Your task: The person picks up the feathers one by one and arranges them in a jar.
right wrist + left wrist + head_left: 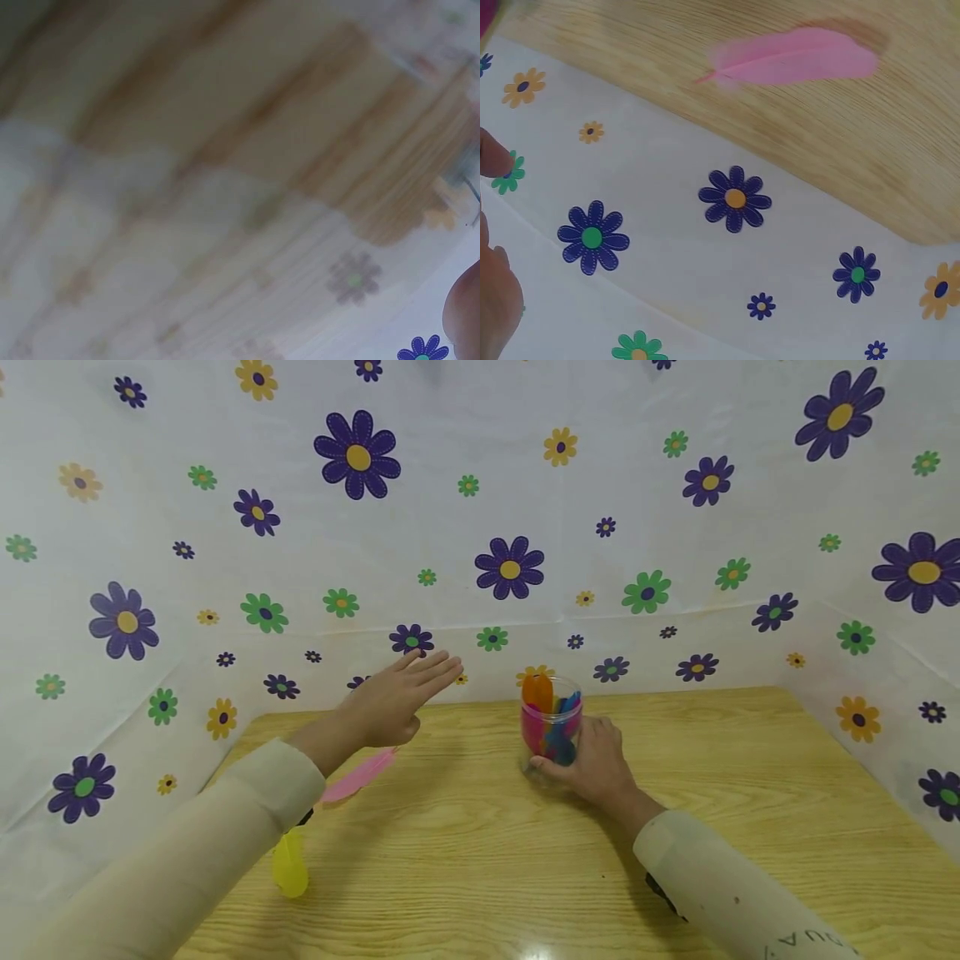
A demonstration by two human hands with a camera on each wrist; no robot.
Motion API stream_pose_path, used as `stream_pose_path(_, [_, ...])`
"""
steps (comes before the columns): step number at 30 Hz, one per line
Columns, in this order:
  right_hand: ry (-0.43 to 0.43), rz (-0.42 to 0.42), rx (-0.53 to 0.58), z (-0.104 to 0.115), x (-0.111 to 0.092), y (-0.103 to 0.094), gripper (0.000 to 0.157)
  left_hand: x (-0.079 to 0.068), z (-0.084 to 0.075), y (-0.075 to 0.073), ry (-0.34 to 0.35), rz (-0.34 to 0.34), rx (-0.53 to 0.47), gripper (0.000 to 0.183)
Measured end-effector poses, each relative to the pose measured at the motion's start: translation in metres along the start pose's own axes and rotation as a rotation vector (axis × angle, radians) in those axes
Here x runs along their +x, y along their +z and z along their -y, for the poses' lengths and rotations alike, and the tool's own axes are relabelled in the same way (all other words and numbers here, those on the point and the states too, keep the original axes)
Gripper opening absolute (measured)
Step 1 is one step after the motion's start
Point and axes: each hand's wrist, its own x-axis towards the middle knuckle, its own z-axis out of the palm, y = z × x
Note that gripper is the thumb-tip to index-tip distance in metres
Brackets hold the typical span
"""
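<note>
My right hand (600, 764) grips a clear jar (551, 718) from its right side, near the back of the wooden table. Inside the jar stand colourful feathers, among them an orange feather (537, 692), a pink one and blue ones. My left hand (390, 697) hovers above the table with its fingers straight and holds nothing. A pink feather (362, 775) lies beneath the left wrist; the left wrist view shows this pink feather (795, 58) whole. Closer to me lies a yellow feather (290, 864), partly hidden by the left sleeve. The right wrist view is mostly blurred.
A white sheet (435, 510) printed with flowers surrounds the wooden table (465, 860) at the back and both sides. The table's back edge runs just behind the jar.
</note>
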Motion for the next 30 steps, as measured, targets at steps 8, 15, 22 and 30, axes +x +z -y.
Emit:
stream_pose_path(8, [0.007, 0.007, 0.025, -0.002, -0.001, 0.002, 0.091, -0.017, 0.017, 0.015, 0.078, 0.011, 0.154, 0.094])
stream_pose_path(15, [0.003, -0.004, 0.021, -0.004, 0.001, 0.004, 0.091, -0.035, 0.035, 0.028, 0.041, 0.067, 0.187, 0.091])
stream_pose_path(22, [-0.001, -0.006, 0.023, -0.004, 0.001, 0.003, 0.090, -0.052, 0.049, 0.036, 0.043, 0.104, 0.259, 0.107])
stream_pose_path(30, [-0.018, -0.017, 0.019, -0.005, 0.000, 0.004, 0.086, -0.075, 0.066, 0.055, 0.050, 0.127, 0.336, 0.120])
